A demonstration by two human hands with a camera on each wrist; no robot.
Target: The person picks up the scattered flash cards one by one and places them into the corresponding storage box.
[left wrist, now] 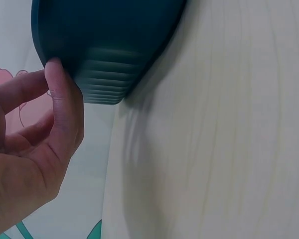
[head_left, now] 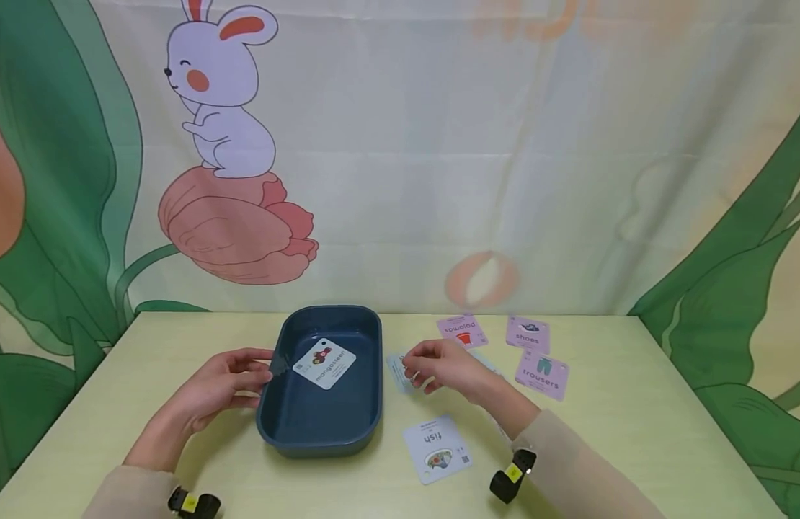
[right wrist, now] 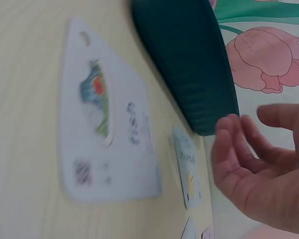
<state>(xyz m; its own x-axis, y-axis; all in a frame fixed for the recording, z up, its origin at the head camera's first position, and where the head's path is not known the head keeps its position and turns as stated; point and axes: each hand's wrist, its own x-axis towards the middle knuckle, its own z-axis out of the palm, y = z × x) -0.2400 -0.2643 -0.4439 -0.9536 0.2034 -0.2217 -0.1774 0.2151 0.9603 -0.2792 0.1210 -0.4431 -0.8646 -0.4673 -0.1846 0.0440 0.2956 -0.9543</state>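
At the left side of a dark blue rectangular tray (head_left: 318, 440), my left hand (head_left: 221, 386) holds the rim with its fingertips. The left wrist view shows that hand (left wrist: 45, 124) against the outer wall of the tray (left wrist: 107, 74). A white mangosteen card (head_left: 324, 364) lies inside. My right hand (head_left: 448, 367) is to the right of the tray, above a light blue card (head_left: 397, 371) that it partly covers. Its fingers are loosely bent, with a gap to the thumb and nothing held, as the right wrist view shows the hand (right wrist: 264, 169).
A pale fish card (head_left: 437, 448) lies in front of my right hand. Purple cards for pajamas (head_left: 463, 331), shoes (head_left: 527, 335) and trousers (head_left: 543, 374) lie at the back right of the table (head_left: 633, 432). A printed curtain (head_left: 400, 158) hangs behind the table.
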